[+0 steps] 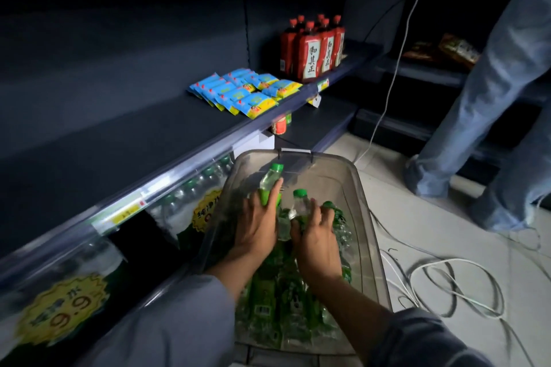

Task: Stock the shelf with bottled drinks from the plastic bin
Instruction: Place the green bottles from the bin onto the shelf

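A clear plastic bin (365,217) stands on the floor beside the shelf, full of green-labelled bottles (268,301) lying in a heap. My left hand (258,223) grips one green-capped bottle (269,177) by its body, neck tilted up towards the shelf. My right hand (316,241) grips a second green-capped bottle (299,204) just to the right of it. Both hands are inside the bin. The dark shelf board (125,134) to the left is mostly bare.
Blue snack packets (244,92) and red bottles (313,50) sit further along the shelf. Packs of bottled water (185,199) fill the level below. A person in jeans (483,104) stands at the right. White cables (447,283) lie coiled on the floor.
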The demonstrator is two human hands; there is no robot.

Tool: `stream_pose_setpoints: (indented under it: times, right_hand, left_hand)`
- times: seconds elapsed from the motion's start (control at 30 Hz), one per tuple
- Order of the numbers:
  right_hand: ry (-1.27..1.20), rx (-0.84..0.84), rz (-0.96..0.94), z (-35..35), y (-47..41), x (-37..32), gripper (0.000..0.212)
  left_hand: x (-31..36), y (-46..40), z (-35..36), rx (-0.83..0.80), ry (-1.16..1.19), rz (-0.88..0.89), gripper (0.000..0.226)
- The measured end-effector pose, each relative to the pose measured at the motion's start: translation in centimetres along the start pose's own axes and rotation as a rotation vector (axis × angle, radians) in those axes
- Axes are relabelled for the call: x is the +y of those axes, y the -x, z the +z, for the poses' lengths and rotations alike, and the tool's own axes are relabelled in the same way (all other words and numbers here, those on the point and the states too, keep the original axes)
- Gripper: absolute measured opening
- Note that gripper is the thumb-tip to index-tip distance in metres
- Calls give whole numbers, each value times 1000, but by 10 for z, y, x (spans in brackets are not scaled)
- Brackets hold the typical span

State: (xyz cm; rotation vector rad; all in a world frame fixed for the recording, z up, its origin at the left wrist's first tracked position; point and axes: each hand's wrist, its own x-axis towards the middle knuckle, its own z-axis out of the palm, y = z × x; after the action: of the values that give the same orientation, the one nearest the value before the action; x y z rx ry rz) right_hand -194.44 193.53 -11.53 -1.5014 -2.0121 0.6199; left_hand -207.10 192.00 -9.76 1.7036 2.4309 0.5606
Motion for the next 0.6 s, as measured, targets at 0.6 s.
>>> stream_pose_setpoints:
  times: [0.6]
  right_hand:
    - [-159, 186, -323, -43, 35, -172, 61]
  left_hand:
    - [-60, 63, -189, 415, -73, -27, 91]
